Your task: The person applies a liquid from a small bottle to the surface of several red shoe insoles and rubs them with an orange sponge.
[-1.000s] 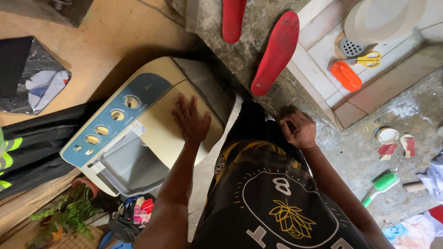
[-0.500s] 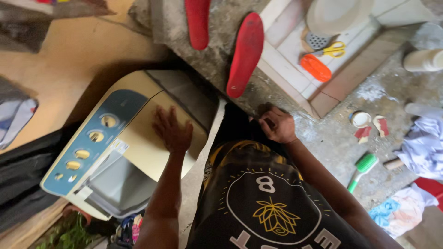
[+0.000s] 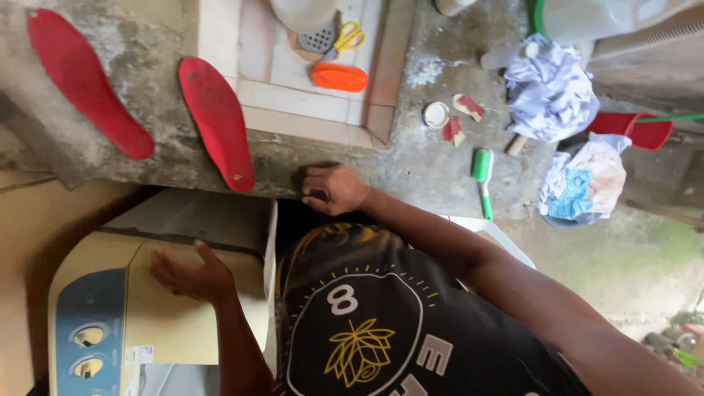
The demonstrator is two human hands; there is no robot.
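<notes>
The washing machine (image 3: pixel 169 308) took up the lower left, cream on top with a blue control panel (image 3: pixel 92 334) and two dials at its near end. My left hand (image 3: pixel 192 275) lay flat on its cream lid, fingers spread apart and holding nothing. Beyond the machine ran the rough concrete ledge (image 3: pixel 411 165), stained and grey, with a tiled basin (image 3: pixel 293 117) sunk into it. My right hand (image 3: pixel 334 189) gripped the front edge of that ledge, fingers curled down over the lip and pressed together, thumb on top; I could not tell whether anything sat under them.

Two red insoles (image 3: pixel 88 81) lay on the ledge to the left, the nearer one (image 3: pixel 218 121) hanging over the edge. To the right sat a heap of crumpled white cloth (image 3: pixel 548 92) and a white and blue bundle (image 3: pixel 583 183), with a red dustpan (image 3: pixel 631 130) between them. A green scrubbing brush (image 3: pixel 482 180) lay lengthwise on the concrete, well apart from my right hand. In the basin were an orange brush (image 3: pixel 339 77) and yellow-handled scissors (image 3: pixel 345 38), touching neither hand.
</notes>
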